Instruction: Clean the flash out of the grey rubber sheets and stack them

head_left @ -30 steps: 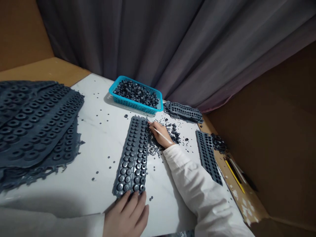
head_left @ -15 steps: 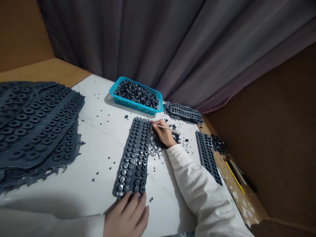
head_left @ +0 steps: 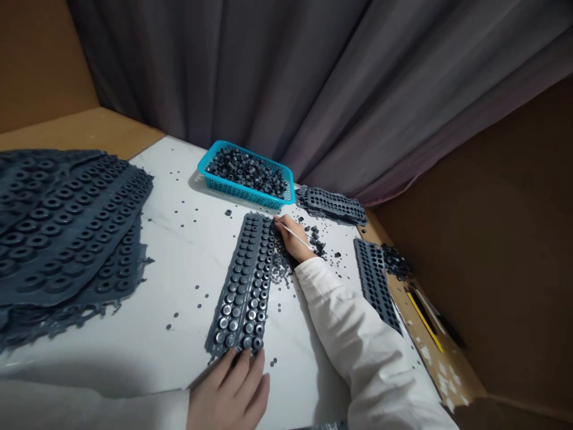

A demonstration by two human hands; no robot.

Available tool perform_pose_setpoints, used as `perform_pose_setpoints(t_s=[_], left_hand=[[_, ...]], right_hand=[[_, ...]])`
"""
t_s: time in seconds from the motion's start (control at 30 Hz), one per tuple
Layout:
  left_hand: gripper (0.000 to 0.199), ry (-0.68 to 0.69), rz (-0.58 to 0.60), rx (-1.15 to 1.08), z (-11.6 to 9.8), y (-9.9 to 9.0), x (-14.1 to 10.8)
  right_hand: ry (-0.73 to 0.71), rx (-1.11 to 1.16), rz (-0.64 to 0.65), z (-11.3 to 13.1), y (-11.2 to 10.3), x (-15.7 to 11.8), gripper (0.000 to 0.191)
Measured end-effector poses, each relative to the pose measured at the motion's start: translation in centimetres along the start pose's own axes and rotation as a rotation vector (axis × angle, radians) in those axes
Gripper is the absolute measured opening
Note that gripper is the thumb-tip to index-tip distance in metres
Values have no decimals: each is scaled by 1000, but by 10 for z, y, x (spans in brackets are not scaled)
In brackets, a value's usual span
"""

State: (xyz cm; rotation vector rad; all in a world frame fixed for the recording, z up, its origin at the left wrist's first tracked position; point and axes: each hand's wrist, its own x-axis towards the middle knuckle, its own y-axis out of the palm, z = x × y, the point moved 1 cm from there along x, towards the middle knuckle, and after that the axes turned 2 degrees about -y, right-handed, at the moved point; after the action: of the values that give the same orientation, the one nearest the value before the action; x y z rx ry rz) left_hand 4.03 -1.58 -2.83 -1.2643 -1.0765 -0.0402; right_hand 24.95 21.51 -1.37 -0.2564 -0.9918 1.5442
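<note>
A dark rubber sheet (head_left: 244, 280) with rows of round raised caps lies on the white table. My left hand (head_left: 233, 391) rests with fingers spread, its fingertips on the sheet's near edge. At the far right corner of the sheet, my right hand (head_left: 293, 239) is closed around a thin white stick (head_left: 298, 235). The tip of the stick is too small to make out. Small dark discs (head_left: 282, 266) and loose bits lie beside and under my right hand.
A blue basket (head_left: 246, 192) full of small dark parts stands at the back. Large sheets (head_left: 67, 227) are piled at left. Sheets with holes (head_left: 333, 205) lie at the back right, another (head_left: 378, 280) at right, near a yellow tool (head_left: 424, 319).
The white stick has tilted more steeply in my right hand, and my right wrist and forearm have shifted slightly left. The far end of the sheet has shifted slightly right. My left hand stays in place.
</note>
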Motion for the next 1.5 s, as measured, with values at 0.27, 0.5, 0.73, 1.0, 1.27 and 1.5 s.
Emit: perform_pose_setpoints(t_s=[0.27,0.5,0.73,1.0,1.27,1.5], left_hand=[[23,-20,-11,-6,-1,2,-2],[24,1,12,-12,3,1,1],[25,6,18,-5,5,-1,1],[27,-10,8,-5,3,0,1],[23,15,4,1,2,0,1],[15,17,39,23,3,2,-4]], right_hand=[[30,37,-74,-1,-8,-5,15],[3,170,27,17,-8,-28,17],[-13,154,56,12,-5,-24,14],[-76,3,140,14,-9,-22,12],[-4,-53,29,9,-5,-11,14],[56,89,-38,13,-6,-11,19]])
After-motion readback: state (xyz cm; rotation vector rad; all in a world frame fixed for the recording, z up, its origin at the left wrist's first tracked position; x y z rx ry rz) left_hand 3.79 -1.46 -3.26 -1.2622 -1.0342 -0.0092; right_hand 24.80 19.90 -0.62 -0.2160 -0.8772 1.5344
